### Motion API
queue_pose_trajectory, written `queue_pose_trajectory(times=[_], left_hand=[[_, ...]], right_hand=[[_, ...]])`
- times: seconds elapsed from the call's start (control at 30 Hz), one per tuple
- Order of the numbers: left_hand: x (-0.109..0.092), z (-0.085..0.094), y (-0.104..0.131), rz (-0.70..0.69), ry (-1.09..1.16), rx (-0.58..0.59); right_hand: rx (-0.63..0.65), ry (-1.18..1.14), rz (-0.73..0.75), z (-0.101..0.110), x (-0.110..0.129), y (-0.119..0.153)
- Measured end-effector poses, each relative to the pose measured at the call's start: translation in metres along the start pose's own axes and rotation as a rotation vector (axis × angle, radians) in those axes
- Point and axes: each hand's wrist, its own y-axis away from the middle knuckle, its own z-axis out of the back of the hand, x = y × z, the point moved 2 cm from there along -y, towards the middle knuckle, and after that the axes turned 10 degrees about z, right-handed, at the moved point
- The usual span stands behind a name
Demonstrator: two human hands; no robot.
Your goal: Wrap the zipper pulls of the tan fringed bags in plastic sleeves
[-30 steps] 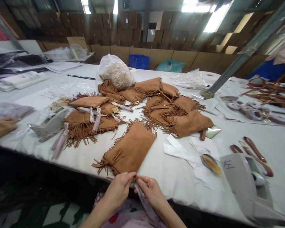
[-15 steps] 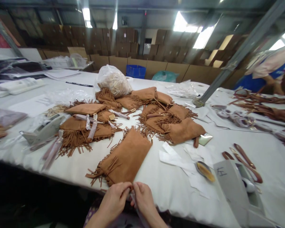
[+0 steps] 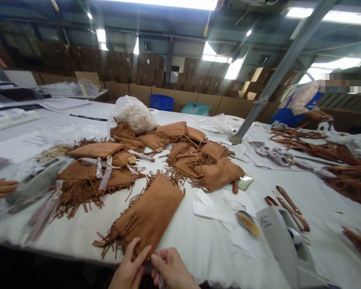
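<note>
A brown suede pouch with fringe (image 3: 153, 208) lies at the front edge of the table, its near end toward me. My left hand (image 3: 129, 267) has its fingertips on the pouch's near corner, fingers partly spread; its thumb is mostly hidden. Close beside it, my right hand (image 3: 173, 269) is closed in a pinch at the same corner, where a bit of gold metal shows. A strap in a pale wrapper (image 3: 161, 280) hangs from under the right fingers, mostly hidden.
More fringed pouches (image 3: 219, 172) lie behind, with wrapped straps (image 3: 45, 212) at left. Tape dispensers (image 3: 282, 241) stand on both sides. A brush (image 3: 248, 222) rests on white paper. A slanted metal post (image 3: 267, 92) rises at right, near another person (image 3: 303, 102).
My view has tilted up and turned right. My left fingers have spread from a pinch onto the pouch's corner. The right hand stays closed on the wrapped strap, now against the corner.
</note>
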Motion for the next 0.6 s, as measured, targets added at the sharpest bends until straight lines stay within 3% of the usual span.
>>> queue_pose_trajectory(times=[0.07, 0.13, 0.2, 0.27, 0.3, 0.37, 0.43, 0.5, 0.6], left_hand=[[0.002, 0.016, -0.014, -0.012, -0.004, 0.087], [0.0, 0.039, -0.028, 0.036, 0.011, 0.096], [-0.003, 0.06, -0.032, 0.171, 0.093, -0.032], [-0.005, 0.069, -0.023, 0.415, 0.267, -0.131], [-0.007, 0.067, -0.014, 0.544, 0.386, -0.116], [-0.014, 0.051, 0.006, 0.732, 0.626, 0.042], [-0.022, 0.033, 0.02, 0.803, 0.795, 0.164], [-0.024, 0.021, 0.027, 0.841, 0.892, 0.144], [-0.018, 0.02, 0.026, 0.87, 0.961, 0.131]], right_hand=[[-0.002, 0.009, -0.012, -0.013, 0.004, -0.006], [-0.061, -0.041, 0.027, -0.025, 0.008, -0.012], [-0.127, -0.151, 0.074, -0.034, 0.011, -0.019], [-0.164, -0.277, 0.073, -0.042, 0.01, -0.024], [-0.17, -0.321, 0.063, -0.045, 0.008, -0.027], [-0.162, -0.355, 0.042, -0.049, 0.005, -0.031], [-0.127, -0.326, 0.019, -0.051, 0.003, -0.035], [-0.079, -0.284, -0.016, -0.05, 0.004, -0.038], [-0.053, -0.249, -0.067, -0.045, 0.01, -0.044]])
